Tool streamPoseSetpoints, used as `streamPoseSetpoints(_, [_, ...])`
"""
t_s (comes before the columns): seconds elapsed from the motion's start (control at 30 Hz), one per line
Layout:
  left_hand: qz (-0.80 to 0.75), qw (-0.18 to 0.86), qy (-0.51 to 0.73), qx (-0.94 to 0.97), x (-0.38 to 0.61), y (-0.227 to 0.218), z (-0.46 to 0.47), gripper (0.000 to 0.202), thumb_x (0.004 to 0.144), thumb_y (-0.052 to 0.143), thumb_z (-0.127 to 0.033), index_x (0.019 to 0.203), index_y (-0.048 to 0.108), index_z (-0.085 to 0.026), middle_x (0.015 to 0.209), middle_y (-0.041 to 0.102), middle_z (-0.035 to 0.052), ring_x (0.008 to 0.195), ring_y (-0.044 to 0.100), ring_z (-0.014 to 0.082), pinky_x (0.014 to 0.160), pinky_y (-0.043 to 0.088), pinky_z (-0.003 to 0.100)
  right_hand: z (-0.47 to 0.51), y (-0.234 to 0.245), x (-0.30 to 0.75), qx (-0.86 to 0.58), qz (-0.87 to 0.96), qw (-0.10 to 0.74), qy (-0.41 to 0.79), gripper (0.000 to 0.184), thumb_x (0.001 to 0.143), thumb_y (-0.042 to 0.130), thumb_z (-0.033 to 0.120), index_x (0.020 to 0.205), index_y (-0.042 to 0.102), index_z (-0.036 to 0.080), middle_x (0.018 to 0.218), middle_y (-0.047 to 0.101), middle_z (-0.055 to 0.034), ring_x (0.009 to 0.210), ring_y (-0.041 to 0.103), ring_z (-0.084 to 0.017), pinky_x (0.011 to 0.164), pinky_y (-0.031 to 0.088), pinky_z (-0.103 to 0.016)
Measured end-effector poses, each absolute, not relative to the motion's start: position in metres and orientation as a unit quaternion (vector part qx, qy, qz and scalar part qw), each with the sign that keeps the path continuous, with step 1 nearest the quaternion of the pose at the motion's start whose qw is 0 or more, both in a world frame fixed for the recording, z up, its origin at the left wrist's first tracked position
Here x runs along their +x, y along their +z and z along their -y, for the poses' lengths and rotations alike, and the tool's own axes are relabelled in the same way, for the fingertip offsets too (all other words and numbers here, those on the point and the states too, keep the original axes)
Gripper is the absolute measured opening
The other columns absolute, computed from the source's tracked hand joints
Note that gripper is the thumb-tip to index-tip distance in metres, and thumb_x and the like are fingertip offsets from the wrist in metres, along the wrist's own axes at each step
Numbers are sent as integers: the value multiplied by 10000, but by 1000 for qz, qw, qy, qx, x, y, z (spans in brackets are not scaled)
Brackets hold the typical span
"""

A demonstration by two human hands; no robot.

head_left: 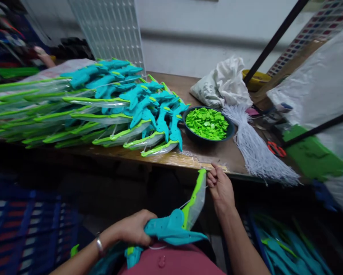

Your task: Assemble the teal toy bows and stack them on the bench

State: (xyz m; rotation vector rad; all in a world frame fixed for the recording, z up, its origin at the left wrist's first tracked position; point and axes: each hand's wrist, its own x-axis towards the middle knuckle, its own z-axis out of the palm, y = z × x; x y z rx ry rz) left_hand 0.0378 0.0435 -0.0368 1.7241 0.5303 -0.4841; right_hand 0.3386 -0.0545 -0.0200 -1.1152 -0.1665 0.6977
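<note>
Behind the wooden surface [206, 158] piled with toy swords [108, 110], the left hand [135, 228] clamps one toy sword [174, 225] by its handle in the lap, steadying it; the right hand [220, 187] pinches a thin string [185, 203] near the blade tip.

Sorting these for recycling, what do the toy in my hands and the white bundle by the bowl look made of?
Teal and lime curved toy: probably moulded plastic, matt, with a clear glossy blade section. White tasselled bundle of strands: seemingly thin string or cord, matt, loose ends fanned out.

Glossy plastic toy sword [185, 214], wooden table [217, 152]
</note>
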Motion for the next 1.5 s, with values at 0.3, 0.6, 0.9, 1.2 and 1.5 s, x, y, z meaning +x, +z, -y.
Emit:
streamPoseSetpoints(0.3, [-247,350,-198,882,44,-43,-56,431,774,569,-215,1200,628,-192,1218,699,116,1144,650,302,981,479,379,105,33,367,-672,191,685,207,437,863,696,584,1001,695,169,594,343,77,486,273,-64,425,182,-181])
streamPoseSetpoints(0.6, [-219,158,-229,935,66,-11,-36,512,806,449,-15,1258,668,-112,1107,723,185,986,728,336,865,586,463,112,47,353,-776,498,387,12,205,997,532,240,998,734,205,870,615,-43,800,604,-163,735,470,-282])
streamPoseSetpoints(0.9, [-227,117,-263,930,67,-2,-28,549,859,370,16,1292,682,-113,1212,709,213,1077,711,345,909,590,478,95,-6,336,-811,486,318,-75,184,993,495,170,904,656,175,870,604,-41,765,585,-149,712,442,-267])
streamPoseSetpoints(1.2, [-242,141,-229,932,63,-9,-29,539,835,392,-2,1275,685,-105,1162,728,207,1010,730,343,866,600,467,90,-15,340,-823,498,246,-115,186,988,502,161,880,652,173,850,591,-47,754,564,-165,693,417,-281])
streamPoseSetpoints(1.5, [-257,143,-228,928,62,-9,-26,506,828,408,-17,1223,703,-129,1062,734,173,935,732,310,848,593,439,85,-12,337,-824,519,194,-117,209,1006,472,172,880,638,186,864,598,-53,786,569,-185,718,432,-299])
